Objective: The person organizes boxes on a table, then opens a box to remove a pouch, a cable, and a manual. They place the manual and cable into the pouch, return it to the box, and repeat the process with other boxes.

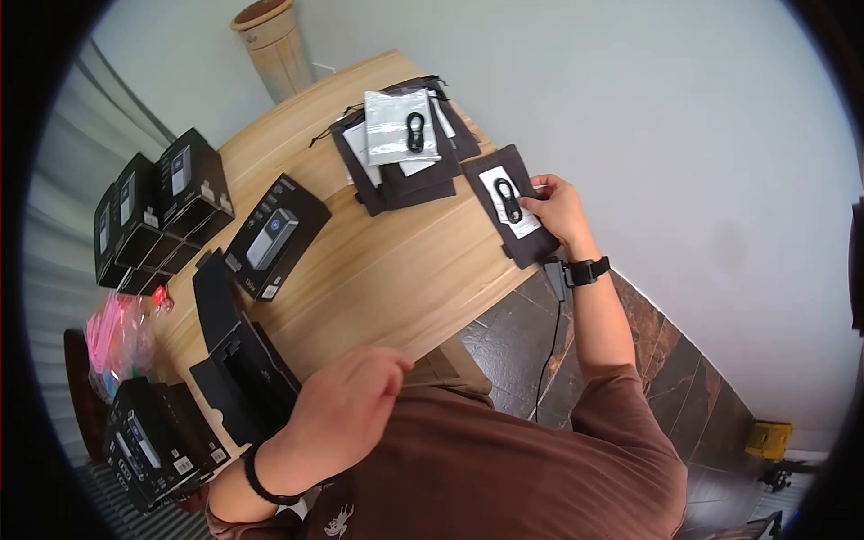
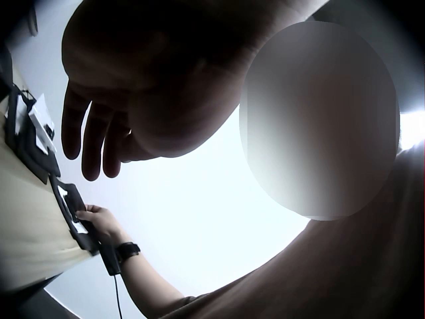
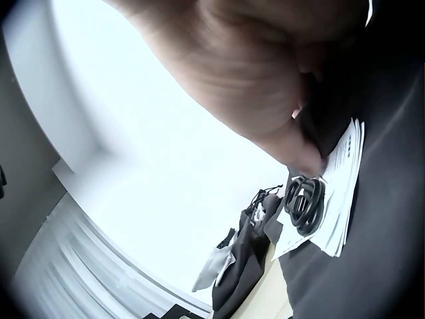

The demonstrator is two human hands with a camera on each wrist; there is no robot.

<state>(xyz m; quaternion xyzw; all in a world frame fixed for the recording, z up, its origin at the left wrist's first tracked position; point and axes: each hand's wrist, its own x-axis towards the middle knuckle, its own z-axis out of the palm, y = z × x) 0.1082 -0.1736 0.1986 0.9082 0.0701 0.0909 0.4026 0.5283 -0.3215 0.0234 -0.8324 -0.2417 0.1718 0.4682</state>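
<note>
Dark pouch (image 1: 533, 248) in right hand (image 1: 562, 212)

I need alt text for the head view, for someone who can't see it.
The right hand grips a dark pouch topped with white papers and a coiled black cable. The left hand looks empty. Piled pouches and black boxes lie on the wooden table.

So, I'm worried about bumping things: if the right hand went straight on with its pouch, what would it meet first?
Probably the pile of dark pouches, just beyond the pouch that the right hand holds; their exact gap is unclear.
</note>
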